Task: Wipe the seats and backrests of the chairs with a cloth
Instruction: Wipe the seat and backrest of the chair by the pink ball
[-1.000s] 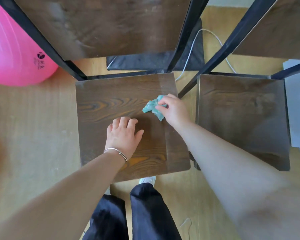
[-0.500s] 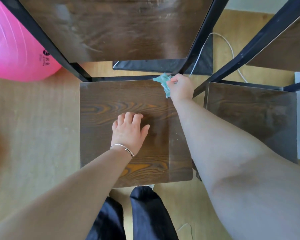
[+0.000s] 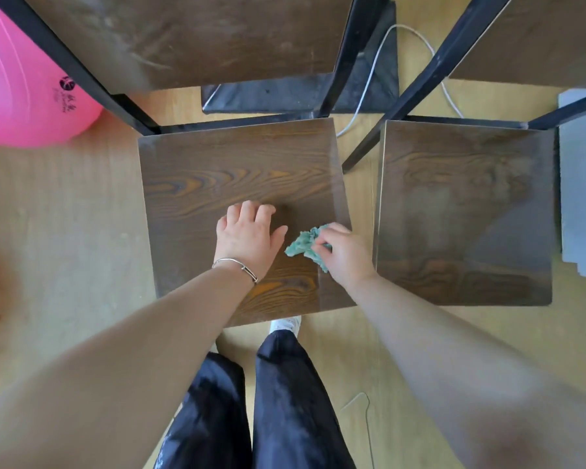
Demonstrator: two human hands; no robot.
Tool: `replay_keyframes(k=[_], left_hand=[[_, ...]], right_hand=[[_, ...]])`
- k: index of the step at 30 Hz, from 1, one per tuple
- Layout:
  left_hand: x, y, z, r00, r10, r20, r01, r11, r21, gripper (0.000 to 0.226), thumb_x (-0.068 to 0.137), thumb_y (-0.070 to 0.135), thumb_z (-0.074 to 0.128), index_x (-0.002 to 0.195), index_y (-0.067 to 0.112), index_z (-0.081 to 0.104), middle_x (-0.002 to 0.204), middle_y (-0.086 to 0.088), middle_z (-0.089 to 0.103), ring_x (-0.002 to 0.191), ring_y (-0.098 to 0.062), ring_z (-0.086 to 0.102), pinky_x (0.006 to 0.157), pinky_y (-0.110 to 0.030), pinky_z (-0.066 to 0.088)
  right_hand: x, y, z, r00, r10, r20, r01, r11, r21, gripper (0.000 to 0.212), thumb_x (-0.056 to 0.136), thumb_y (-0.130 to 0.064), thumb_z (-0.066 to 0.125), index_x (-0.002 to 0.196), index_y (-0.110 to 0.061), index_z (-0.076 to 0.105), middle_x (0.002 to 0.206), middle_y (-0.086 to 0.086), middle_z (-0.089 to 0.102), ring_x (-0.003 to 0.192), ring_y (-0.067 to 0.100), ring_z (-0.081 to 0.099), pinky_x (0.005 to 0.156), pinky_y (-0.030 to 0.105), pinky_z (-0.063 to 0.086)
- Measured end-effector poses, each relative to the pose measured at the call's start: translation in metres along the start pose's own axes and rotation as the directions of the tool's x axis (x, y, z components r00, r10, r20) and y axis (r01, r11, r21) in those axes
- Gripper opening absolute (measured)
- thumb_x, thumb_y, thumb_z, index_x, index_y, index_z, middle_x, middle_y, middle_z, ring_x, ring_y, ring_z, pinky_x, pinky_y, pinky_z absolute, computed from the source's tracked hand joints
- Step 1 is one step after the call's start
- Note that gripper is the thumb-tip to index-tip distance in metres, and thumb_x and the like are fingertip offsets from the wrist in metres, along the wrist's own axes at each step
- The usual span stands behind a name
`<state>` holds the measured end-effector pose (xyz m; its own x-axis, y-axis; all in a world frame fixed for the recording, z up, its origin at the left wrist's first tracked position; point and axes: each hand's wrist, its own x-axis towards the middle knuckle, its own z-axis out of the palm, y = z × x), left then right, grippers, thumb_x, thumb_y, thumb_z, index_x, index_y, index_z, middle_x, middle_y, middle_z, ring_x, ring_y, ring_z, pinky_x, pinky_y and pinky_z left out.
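Two dark wood chairs with black metal frames stand side by side below me. My left hand [image 3: 247,236] lies flat, fingers apart, on the middle of the left chair's seat [image 3: 217,170]. My right hand [image 3: 347,253] grips a crumpled teal cloth [image 3: 303,245] and presses it on the same seat near its right edge. The left chair's backrest [image 3: 210,38] rises at the top and looks dusty. The right chair's seat [image 3: 464,211] shows dusty smears, and its backrest [image 3: 538,38] is at the top right.
A pink exercise ball [image 3: 21,79] rests on the wooden floor at the upper left. A white cable [image 3: 376,66] and a dark flat base [image 3: 298,94] lie behind the chairs. A grey panel [image 3: 582,184] sits at the right. My dark-trousered legs [image 3: 261,401] stand before the seat.
My right hand has pulled the cloth from the seat's back right corner toward me along the right side. My left hand has stayed flat on the seat.
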<state>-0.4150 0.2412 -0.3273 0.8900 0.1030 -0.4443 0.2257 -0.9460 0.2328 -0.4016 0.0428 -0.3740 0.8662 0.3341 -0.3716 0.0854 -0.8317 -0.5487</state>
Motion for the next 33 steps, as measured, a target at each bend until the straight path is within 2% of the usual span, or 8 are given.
replay_keyframes(k=[6, 10, 13, 16, 19, 24, 28, 33], left_hand=[[-0.024, 0.001, 0.019, 0.997, 0.046, 0.060, -0.047, 0.999, 0.022, 0.047, 0.097, 0.052, 0.038, 0.135, 0.025, 0.045, 0.132, -0.004, 0.045, 0.120, -0.029, 0.037, 0.101, -0.042, 0.031], [-0.029, -0.001, 0.027, 0.996, 0.062, 0.056, -0.063, 0.998, 0.016, 0.047, 0.097, 0.052, 0.038, 0.135, 0.024, 0.045, 0.133, -0.003, 0.045, 0.120, -0.029, 0.038, 0.101, -0.043, 0.032], [-0.017, -0.001, 0.025, 0.997, 0.076, 0.023, -0.076, 0.997, 0.008, 0.047, 0.096, 0.052, 0.039, 0.134, 0.024, 0.045, 0.132, -0.003, 0.045, 0.119, -0.030, 0.038, 0.100, -0.042, 0.032], [0.009, 0.004, 0.016, 0.998, 0.068, -0.012, -0.068, 0.998, -0.010, 0.047, 0.096, 0.052, 0.040, 0.134, 0.024, 0.045, 0.131, -0.005, 0.045, 0.119, -0.030, 0.037, 0.100, -0.042, 0.032], [0.039, 0.010, 0.003, 0.997, 0.047, -0.057, -0.049, 0.998, -0.028, 0.046, 0.096, 0.051, 0.041, 0.132, 0.023, 0.046, 0.130, -0.006, 0.045, 0.118, -0.031, 0.037, 0.098, -0.042, 0.033], [0.074, 0.014, -0.015, 0.994, 0.026, -0.111, -0.033, 0.997, -0.067, 0.045, 0.097, 0.050, 0.040, 0.133, 0.023, 0.045, 0.132, -0.006, 0.043, 0.123, -0.030, 0.034, 0.101, -0.044, 0.033], [0.080, 0.015, -0.017, 0.993, 0.014, -0.118, -0.026, 0.995, -0.099, 0.045, 0.097, 0.049, 0.042, 0.132, 0.022, 0.046, 0.131, -0.007, 0.043, 0.122, -0.031, 0.035, 0.101, -0.044, 0.034], [0.063, 0.014, -0.009, 0.998, 0.009, -0.065, -0.017, 0.993, -0.116, 0.045, 0.097, 0.049, 0.042, 0.132, 0.021, 0.046, 0.131, -0.008, 0.043, 0.122, -0.032, 0.034, 0.102, -0.044, 0.034]], right_hand=[[-0.079, 0.017, 0.032, 0.998, 0.008, 0.065, -0.006, 1.000, -0.024, 0.011, 0.090, -0.014, 0.063, 0.080, -0.010, 0.063, 0.104, -0.001, 0.063, 0.083, 0.018, 0.060, 0.069, 0.023, 0.043], [-0.080, 0.014, 0.029, 0.999, 0.015, 0.051, -0.016, 1.000, 0.015, 0.012, 0.087, -0.013, 0.067, 0.076, -0.008, 0.065, 0.097, -0.003, 0.062, 0.078, 0.015, 0.059, 0.067, 0.027, 0.050], [-0.047, 0.009, 0.008, 0.998, 0.000, -0.065, 0.007, 0.993, 0.116, 0.011, 0.085, -0.011, 0.072, 0.075, -0.007, 0.067, 0.089, -0.001, 0.061, 0.071, 0.011, 0.055, 0.064, 0.024, 0.046], [0.020, 0.000, -0.022, 0.981, 0.073, -0.182, -0.038, 0.981, 0.189, 0.013, 0.086, -0.016, 0.072, 0.078, -0.008, 0.066, 0.088, -0.002, 0.057, 0.073, 0.011, 0.053, 0.064, 0.019, 0.038], [0.102, -0.006, -0.048, 0.963, 0.093, -0.252, -0.054, 0.986, 0.158, 0.013, 0.086, -0.020, 0.070, 0.082, -0.008, 0.067, 0.095, 0.002, 0.060, 0.082, 0.013, 0.054, 0.070, 0.025, 0.039], [0.187, -0.014, -0.081, 0.943, 0.101, -0.318, -0.088, 0.995, 0.057, 0.010, 0.090, -0.022, 0.066, 0.089, -0.012, 0.069, 0.103, 0.000, 0.061, 0.087, 0.009, 0.056, 0.074, 0.014, 0.045], [0.199, -0.010, -0.078, 0.947, 0.115, -0.301, -0.119, 0.993, 0.004, 0.010, 0.090, -0.023, 0.067, 0.089, -0.014, 0.071, 0.101, -0.002, 0.062, 0.093, 0.016, 0.060, 0.080, 0.032, 0.056], [0.170, -0.006, -0.076, 0.972, 0.122, -0.200, -0.122, 0.992, 0.011, 0.012, 0.091, -0.018, 0.065, 0.091, -0.007, 0.069, 0.105, 0.003, 0.063, 0.095, 0.018, 0.060, 0.083, 0.029, 0.053]])
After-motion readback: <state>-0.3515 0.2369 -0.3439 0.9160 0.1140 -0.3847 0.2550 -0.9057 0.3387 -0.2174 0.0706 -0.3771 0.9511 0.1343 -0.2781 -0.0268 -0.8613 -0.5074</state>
